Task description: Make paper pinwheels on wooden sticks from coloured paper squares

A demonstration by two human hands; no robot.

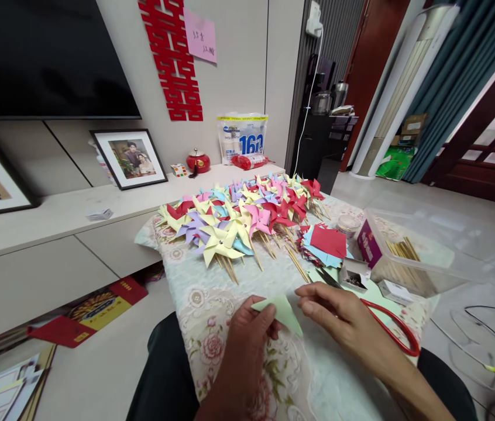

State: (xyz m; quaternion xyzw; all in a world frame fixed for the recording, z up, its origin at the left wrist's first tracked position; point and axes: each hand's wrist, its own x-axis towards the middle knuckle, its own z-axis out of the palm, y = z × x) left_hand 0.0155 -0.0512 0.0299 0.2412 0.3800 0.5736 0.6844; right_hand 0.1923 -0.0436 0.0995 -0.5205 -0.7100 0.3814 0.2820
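Tablecloth (pixel 212 304), floral, spans my lap. Pinwheels (pixel 239 219) piled at the far end, clear box (pixel 409 257) of sticks to the right. Red-handled scissors (pixel 394 330) lie beside my right hand (pixel 339 313). Left hand (pixel 247 333) pinches the folded green paper (pixel 280 310); right fingertips press its edge.

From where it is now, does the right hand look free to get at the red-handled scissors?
Probably yes: the red-handled scissors lie uncovered on the cloth right beside the right hand, though its fingers are on the green paper.
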